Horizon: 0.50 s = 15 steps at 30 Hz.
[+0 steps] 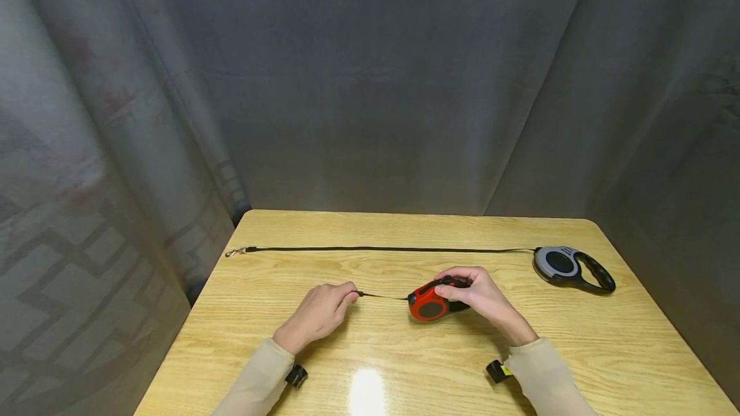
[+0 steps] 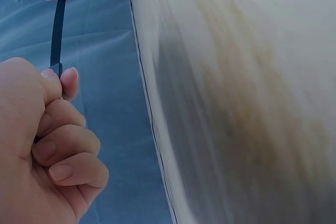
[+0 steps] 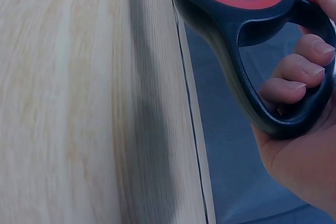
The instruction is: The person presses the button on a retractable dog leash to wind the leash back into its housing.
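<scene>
The far end of the strap (image 1: 381, 296) is hidden inside the left hand (image 1: 324, 310), so what it carries there cannot be told. In the head view, the right hand (image 1: 476, 291) covers much of the handle of the red leash (image 1: 428, 307); the case is cut off by the upper left edge in the left wrist view, and by the top edge in the right wrist view.

The red leash is a bit right of the centre, in the lower half of the head view. Its case is rounded, red with black trim, and has a dark disc on the side; the black handle makes a closed loop. The right fingers are curled through this loop and grip it firmly. The left fingers are folded, pinching the strap between thumb and forefinger. The short visible strap runs nearly straight.

A grey leash (image 1: 559, 262) lies on the table (image 1: 260, 313) at right, its cord stretched toward the left.
</scene>
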{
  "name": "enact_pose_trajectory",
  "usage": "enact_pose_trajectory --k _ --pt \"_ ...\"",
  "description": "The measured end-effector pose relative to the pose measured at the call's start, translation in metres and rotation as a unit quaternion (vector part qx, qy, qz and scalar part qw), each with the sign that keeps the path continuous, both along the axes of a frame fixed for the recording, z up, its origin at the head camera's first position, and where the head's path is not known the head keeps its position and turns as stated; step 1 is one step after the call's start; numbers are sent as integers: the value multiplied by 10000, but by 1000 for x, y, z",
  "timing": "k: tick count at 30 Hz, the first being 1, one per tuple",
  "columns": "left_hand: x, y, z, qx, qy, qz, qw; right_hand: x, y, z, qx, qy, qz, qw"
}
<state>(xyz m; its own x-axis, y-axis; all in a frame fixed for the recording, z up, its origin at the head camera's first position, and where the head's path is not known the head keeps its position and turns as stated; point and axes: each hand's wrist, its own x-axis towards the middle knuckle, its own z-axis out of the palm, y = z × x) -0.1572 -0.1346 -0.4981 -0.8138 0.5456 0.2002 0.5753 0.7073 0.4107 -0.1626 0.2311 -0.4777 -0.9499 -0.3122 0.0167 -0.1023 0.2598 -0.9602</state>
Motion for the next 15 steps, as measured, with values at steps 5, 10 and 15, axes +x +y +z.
enact_pose_trajectory --k 5,10,15 --pt "0 2 1 9 -18 0 10000 0 -2 -1 -60 66 41 10000" --pt "1 5 1 -29 -39 -72 10000 0 -3 -1 -105 79 70 9999" --pt "1 7 1 -59 -37 -113 9999 0 -4 0 -98 31 74 9999"
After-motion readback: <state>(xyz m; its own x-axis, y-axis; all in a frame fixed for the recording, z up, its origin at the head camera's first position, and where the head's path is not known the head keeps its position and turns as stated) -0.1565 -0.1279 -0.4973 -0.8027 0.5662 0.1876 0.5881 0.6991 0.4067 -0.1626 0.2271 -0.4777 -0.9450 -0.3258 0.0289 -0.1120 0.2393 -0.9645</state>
